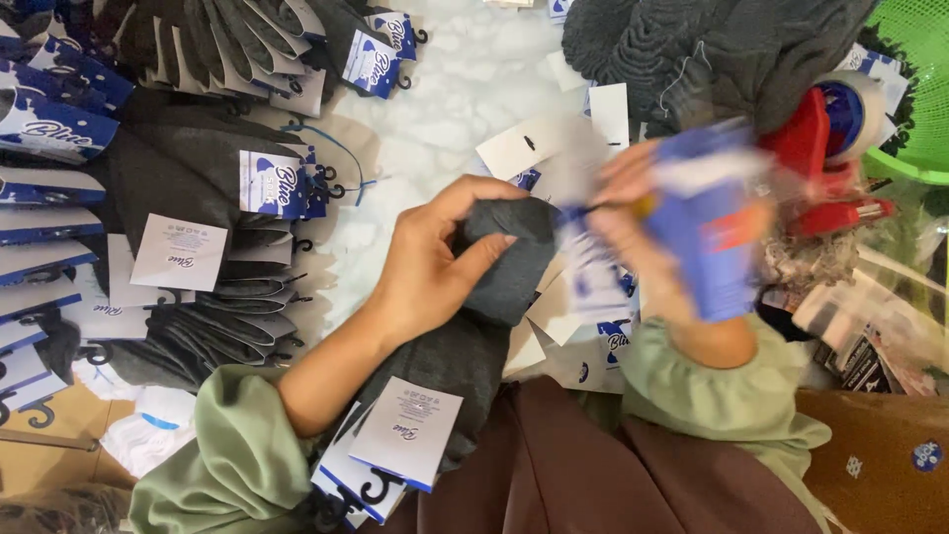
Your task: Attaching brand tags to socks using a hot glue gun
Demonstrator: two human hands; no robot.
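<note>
Nearest the camera, carded dark socks (405,435) lay across the person's brown lap (593,475), hooks toward the viewer. Above them the left hand (435,262) pinched the top of a dark grey sock (509,262) between thumb and fingers. The right hand (643,232), blurred by motion, was closed around a blue tagging gun (707,232) pointed at that sock. Finished pairs (198,198) lay stacked at left; a red tape dispenser (820,148) sat at right. Judged risk: the gun's tip was close to the pinching fingers, so a hasty thrust might prick them or misplace the tag.
</note>
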